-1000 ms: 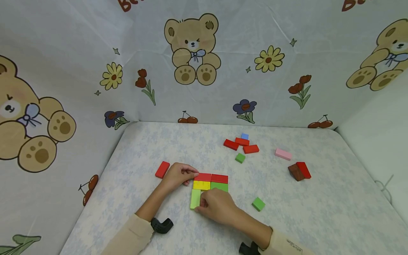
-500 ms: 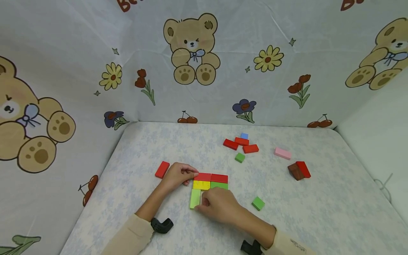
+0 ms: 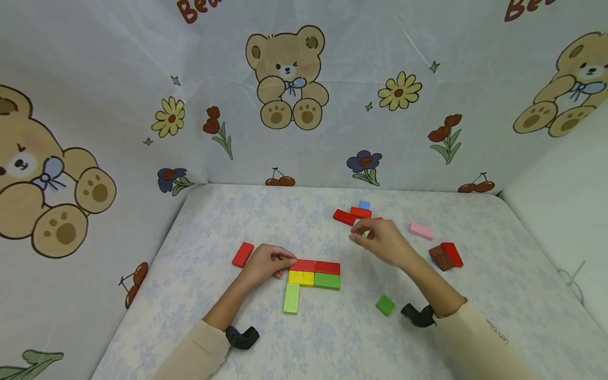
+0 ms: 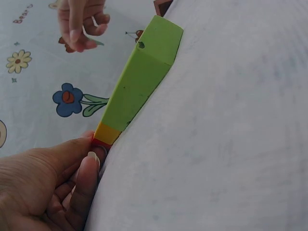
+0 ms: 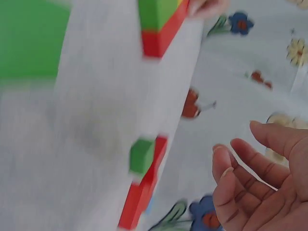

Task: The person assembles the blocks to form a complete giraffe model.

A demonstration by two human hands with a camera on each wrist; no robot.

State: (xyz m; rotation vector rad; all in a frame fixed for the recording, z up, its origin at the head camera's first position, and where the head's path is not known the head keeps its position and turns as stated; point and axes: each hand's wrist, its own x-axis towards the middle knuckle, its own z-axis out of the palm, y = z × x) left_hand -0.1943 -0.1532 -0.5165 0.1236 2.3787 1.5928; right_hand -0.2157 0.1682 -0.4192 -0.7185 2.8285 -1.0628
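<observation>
My left hand [image 3: 267,262] pinches the left end of a red block [image 3: 303,265] in a flat arrangement. A second red block [image 3: 328,268] continues that row. Below them lie a yellow block [image 3: 301,278] and a green block [image 3: 326,281], with a light green block [image 3: 292,298] pointing downward from the yellow one. My right hand [image 3: 383,241] hovers over the back group with bent, parted fingers and nothing between them. Beneath it, a small green cube [image 5: 142,156] sits beside red blocks [image 5: 137,199] in the right wrist view, slightly blurred.
Behind the right hand are a red block [image 3: 344,217] and a small blue block [image 3: 364,205]. A pink block [image 3: 421,230] and a brown block [image 3: 441,258] against a red one lie to the right. Another green cube [image 3: 385,305] is nearer; a lone red block [image 3: 243,254] lies left.
My right hand has left the light green block and moved up and right to the back group, uncovering the green block. The left hand stays at the red block.
</observation>
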